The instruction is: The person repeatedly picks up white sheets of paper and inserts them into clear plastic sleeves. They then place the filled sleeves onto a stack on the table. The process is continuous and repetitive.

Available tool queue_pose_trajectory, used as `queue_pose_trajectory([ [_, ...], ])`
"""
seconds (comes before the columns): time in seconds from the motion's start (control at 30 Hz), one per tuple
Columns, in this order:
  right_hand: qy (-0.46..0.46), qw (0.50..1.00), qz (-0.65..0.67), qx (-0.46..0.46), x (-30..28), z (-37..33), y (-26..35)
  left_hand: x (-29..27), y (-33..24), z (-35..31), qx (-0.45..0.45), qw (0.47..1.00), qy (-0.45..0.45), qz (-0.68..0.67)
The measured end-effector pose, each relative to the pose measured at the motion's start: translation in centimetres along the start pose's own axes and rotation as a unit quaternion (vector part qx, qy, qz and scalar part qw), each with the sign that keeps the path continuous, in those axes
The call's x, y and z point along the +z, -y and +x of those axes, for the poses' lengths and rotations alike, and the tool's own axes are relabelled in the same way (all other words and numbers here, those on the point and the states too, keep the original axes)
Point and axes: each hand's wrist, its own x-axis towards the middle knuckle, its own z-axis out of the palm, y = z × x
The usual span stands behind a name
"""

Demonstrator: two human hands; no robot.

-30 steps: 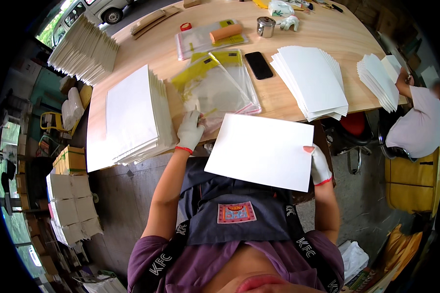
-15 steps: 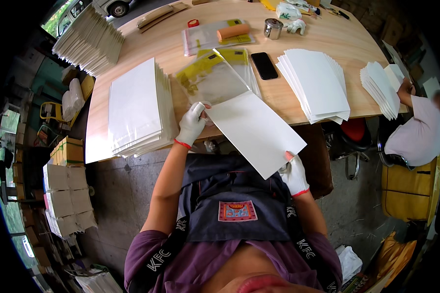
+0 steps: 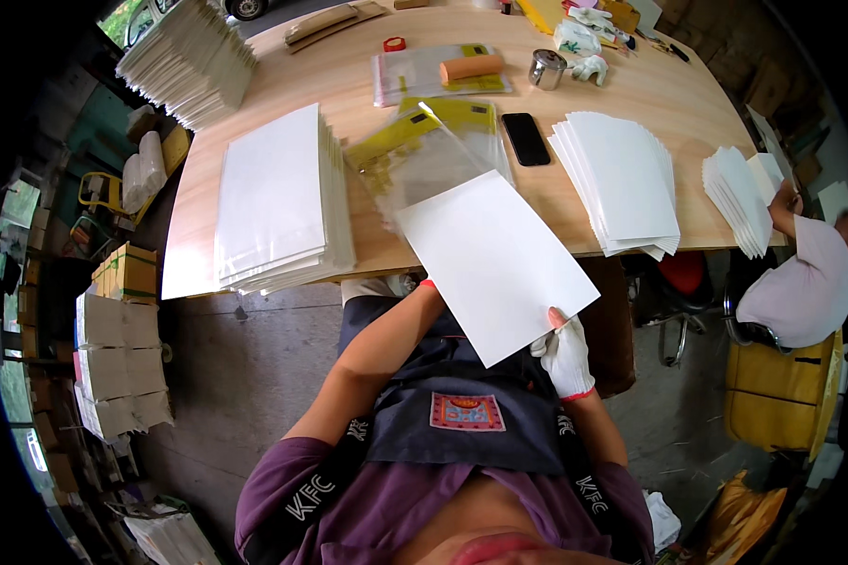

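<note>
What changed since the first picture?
The left hand moved from the near edge of the plastic bags to beneath the white sheet, hidden; its red cuff shows. The right hand moved left, still gripping the sheet, which turned slantwise. The phone and left white stack stayed put.

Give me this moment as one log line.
Right hand: gloved, pinching white sheet by near edge | Left hand: hidden beneath sheet | Yellow-printed clear plastic bags: partly hidden by sheet
</note>
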Motion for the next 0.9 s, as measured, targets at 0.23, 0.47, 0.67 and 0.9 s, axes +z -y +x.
queue_pose_trajectory([
  [0.23, -0.034, 0.997, -0.036, 0.057, -0.7, 0.2, -4.3, -2.4, 6.7, -6.8, 0.091, 0.992, -0.025, 0.077],
  [0.47, -0.012, 0.954, 0.296, 0.046, 2.3, 9.0, -11.0, -5.0, 7.5, -8.8, -0.021, 0.979, -0.152, 0.135],
  [0.67, 0.148, 0.982, 0.022, 0.118, 3.5, 8.6, -9.4, -7.1, 3.1, -9.1, -0.108, 0.880, 0.303, -0.349],
  [0.9, 0.213, 0.745, -0.603, -0.190, 7.8, 11.0, -8.9, -10.1, -2.7, -12.5, -0.018, 0.985, -0.129, 0.113],
])
